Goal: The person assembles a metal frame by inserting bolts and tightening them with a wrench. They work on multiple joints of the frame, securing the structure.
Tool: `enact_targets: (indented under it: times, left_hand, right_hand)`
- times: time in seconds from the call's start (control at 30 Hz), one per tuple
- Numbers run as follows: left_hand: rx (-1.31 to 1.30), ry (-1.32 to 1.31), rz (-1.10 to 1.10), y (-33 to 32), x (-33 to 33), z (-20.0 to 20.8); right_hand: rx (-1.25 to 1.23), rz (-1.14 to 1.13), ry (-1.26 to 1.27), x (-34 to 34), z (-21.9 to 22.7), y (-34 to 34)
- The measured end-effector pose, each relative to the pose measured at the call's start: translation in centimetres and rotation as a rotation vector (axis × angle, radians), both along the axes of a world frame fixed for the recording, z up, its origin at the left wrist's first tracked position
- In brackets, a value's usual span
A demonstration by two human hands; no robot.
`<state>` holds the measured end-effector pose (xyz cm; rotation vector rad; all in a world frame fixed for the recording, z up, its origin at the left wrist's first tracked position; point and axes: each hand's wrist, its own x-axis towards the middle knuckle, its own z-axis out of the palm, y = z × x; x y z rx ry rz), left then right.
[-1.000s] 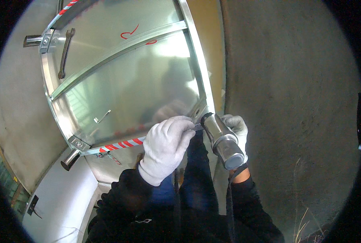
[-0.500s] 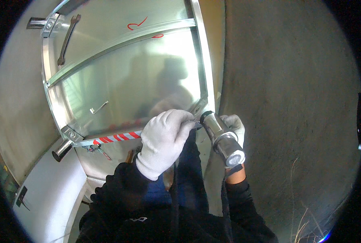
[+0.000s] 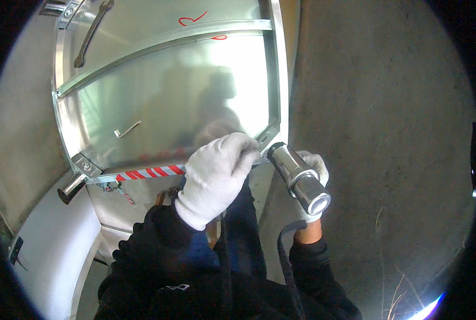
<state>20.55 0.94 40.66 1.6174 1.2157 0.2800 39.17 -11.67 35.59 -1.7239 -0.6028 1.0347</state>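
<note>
A metal panel with a raised frame lies before me. At its near right corner a shiny metal tube leg with a collar sticks out toward me. My right hand, in a white glove, is wrapped round the far side of this leg; its fingers are partly hidden behind it. My left hand, also gloved in white, has thumb and forefinger pressed together at the corner bracket. Whatever is between those fingertips is too small or hidden to name.
An open-ended wrench and a small hex key lie on the panel. Red-and-white striped tape runs along the near frame edge. Another tube leg juts from the near left corner. A white curved panel stands at lower left.
My view has shifted slightly, so the panel sits higher and the leg's near end farther right. Both hands stay at the same corner, the right still round the leg.
</note>
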Motion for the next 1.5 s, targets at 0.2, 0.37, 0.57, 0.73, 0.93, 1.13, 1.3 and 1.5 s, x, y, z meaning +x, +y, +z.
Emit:
enact_targets:
  times: [0.2, 0.37, 0.57, 0.73, 0.93, 1.13, 1.3, 1.5]
  left_hand:
    - [-0.057, -0.006, 0.017, 0.3, 0.0, 0.4]
    - [-0.068, -0.017, 0.011, 0.3, -0.2, 0.0]
    - [-0.140, 0.005, 0.022, 0.5, -0.2, 0.3]
    - [-0.106, -0.003, 0.016, 0.4, -0.4, 0.3]
    - [-0.067, -0.005, -0.006, 0.2, -0.3, 0.5]
    - [0.079, -0.055, -0.018, -0.3, -0.3, -0.1]
    - [0.118, -0.045, -0.028, -0.3, -0.3, -0.4]
    - [0.147, 0.011, -0.068, -0.2, -0.1, -0.6]
  right_hand:
    - [0.020, -0.066, 0.031, -2.0, 1.1, 0.3]
    - [0.077, -0.267, 0.528, -2.7, 0.8, 1.2]
    - [0.055, -0.146, 0.324, -2.2, 0.6, 1.1]
    - [-0.142, 0.061, -0.107, -0.6, 1.3, 0.8]
    - [-0.043, 0.253, -0.309, 0.4, 0.6, 0.7]
    - [0.149, -0.214, 0.746, -1.3, -0.1, 1.4]
    - [0.100, -0.596, 1.318, -1.7, -0.4, 0.8]
    - [0.102, -0.379, 0.858, -1.7, 0.4, 0.6]
